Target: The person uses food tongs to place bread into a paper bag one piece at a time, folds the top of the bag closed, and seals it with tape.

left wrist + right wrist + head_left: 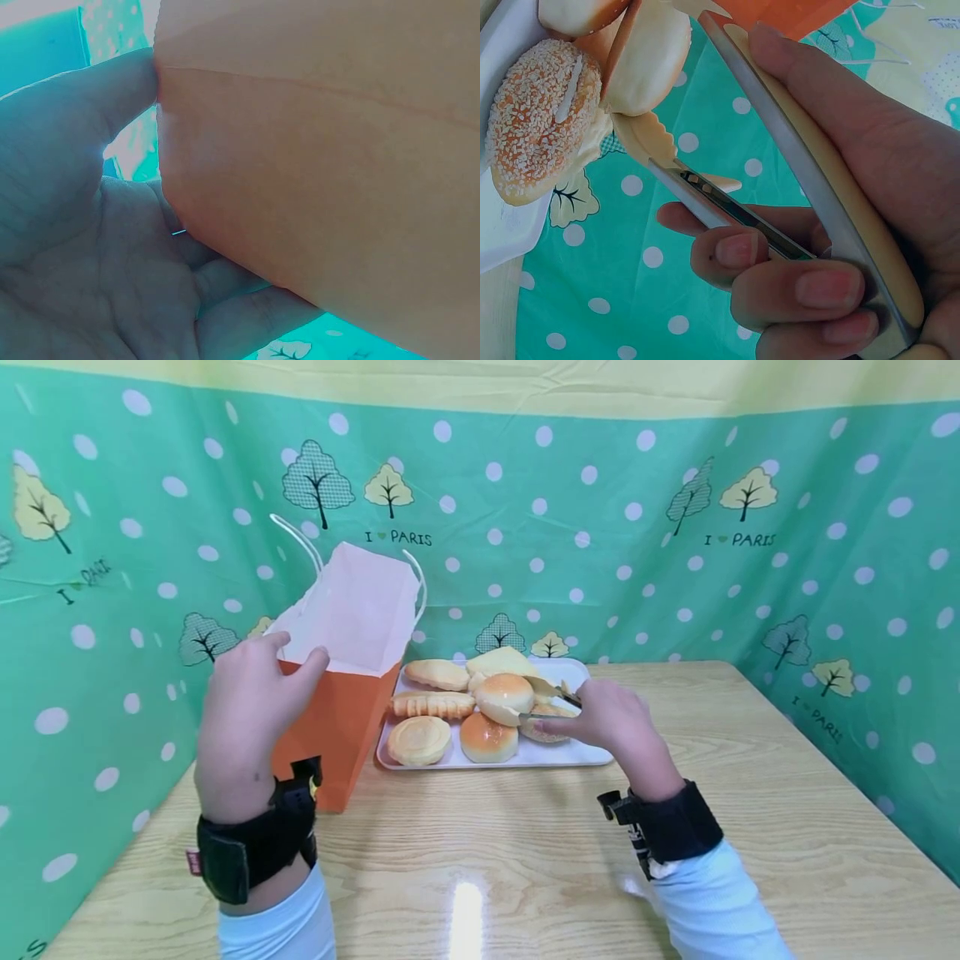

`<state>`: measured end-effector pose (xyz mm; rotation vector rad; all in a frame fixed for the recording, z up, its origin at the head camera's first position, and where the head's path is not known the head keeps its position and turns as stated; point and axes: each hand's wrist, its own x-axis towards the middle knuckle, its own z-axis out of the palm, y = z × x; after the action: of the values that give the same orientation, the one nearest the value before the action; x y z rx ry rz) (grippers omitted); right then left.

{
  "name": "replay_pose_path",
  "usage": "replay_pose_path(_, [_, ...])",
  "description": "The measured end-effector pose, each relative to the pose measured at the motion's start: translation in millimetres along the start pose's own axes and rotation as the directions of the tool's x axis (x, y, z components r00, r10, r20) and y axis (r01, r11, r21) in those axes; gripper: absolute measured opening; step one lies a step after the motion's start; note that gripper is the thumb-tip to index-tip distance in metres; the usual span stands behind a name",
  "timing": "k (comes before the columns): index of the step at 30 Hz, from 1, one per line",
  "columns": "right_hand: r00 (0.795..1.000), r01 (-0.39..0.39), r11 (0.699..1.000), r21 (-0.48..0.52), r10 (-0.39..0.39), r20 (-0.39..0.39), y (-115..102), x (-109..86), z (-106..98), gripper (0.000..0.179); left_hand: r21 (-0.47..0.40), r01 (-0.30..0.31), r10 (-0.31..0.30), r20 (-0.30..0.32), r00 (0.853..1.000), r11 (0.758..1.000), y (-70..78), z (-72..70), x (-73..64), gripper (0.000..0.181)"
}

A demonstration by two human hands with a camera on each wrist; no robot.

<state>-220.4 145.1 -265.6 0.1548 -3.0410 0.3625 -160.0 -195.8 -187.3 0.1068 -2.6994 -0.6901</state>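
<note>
My left hand (247,710) holds the rim of an orange paper bag (318,727) with a white inside, thumb and fingers either side of its edge. In the left wrist view the bag (315,180) hides the fingertips. My right hand (618,718) grips food tongs (795,142) with metal and cream-coloured arms. The tongs' ends stand on two sides of a glossy round bun (506,692), which sits higher than the breads around it. Near the tongs, a bread roll coated in white grains (544,112) shows in the right wrist view.
A white tray (487,764) bears several breads, among them a round flat bread (420,741), a ridged bread (433,705) and another glossy bun (489,739). It stands on a wooden table (540,843), right of the bag. A green dotted curtain (540,568) surrounds the table.
</note>
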Motion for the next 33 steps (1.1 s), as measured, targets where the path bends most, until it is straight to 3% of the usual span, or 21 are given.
replay_pose_path(8, [0.998, 0.009, 1.0, 0.024, -0.007, -0.065, 0.7, -3.3, -8.5, 0.068, 0.013, 0.014, -0.014, 0.0, 1.0, 1.0, 1.4, -0.1, 1.1, 0.075])
replay_pose_path(18, [0.996, 0.028, 0.998, 0.059, -0.023, -0.091, 3.4, -10.3, -21.7, 0.071, 0.009, 0.014, -0.014, 0.013, 1.0, 1.0, 2.0, -0.7, 2.3, 0.077])
replay_pose_path(33, [0.987, 0.054, 0.996, 0.07, -0.042, -0.154, 2.6, -21.4, -37.4, 0.068, 0.007, 0.017, -0.017, -0.039, 0.999, 1.0, 5.9, 2.8, 3.9, 0.077])
